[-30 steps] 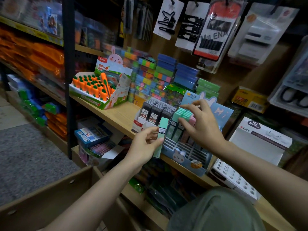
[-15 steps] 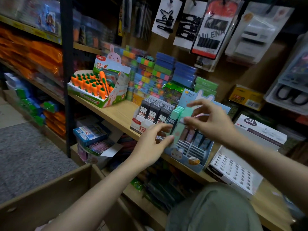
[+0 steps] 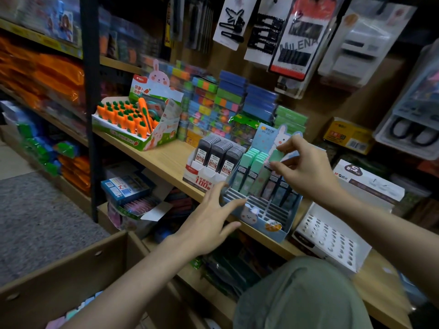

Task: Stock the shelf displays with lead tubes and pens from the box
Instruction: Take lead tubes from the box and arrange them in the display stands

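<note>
Our right hand [image 3: 306, 169] pinches the green lead tube [image 3: 275, 156] into the display [image 3: 266, 210]; our left hand [image 3: 209, 224] has let go, fingers spread

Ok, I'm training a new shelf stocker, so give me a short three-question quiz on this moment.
1. True or false: the right hand pinches a mint green lead tube above the pale blue bunny display box.
2. The left hand is: A) gripping a tube, B) open with spread fingers, C) out of view?
3. What colour are the lead tubes in the white and red cardboard display?

Key: 1 true; 2 B; 3 dark grey.
</note>
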The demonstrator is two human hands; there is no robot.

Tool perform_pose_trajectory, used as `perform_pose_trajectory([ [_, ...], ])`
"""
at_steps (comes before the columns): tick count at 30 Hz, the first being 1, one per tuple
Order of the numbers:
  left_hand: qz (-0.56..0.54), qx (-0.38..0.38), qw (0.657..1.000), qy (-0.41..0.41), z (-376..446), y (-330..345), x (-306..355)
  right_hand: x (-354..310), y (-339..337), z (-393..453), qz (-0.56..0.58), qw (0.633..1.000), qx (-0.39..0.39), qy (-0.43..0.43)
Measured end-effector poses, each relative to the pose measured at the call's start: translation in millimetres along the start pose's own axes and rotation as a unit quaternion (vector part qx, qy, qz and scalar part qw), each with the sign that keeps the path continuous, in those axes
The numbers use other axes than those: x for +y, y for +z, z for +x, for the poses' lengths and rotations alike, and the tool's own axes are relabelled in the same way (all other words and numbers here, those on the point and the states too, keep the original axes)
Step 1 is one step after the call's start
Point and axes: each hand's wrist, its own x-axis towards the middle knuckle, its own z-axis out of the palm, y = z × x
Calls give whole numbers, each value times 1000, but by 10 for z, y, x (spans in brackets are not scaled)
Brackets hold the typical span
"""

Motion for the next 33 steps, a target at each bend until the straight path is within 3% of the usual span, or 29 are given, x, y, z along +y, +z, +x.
perform_pose_trajectory([
  [13, -34, 56, 998, 14, -26, 37, -122, -139, 456, 187, -27, 999, -16, -43],
  [33, -44, 47, 998, 20, -75, 17, -132, -104, 695, 70, -24, 999, 4, -31],
])
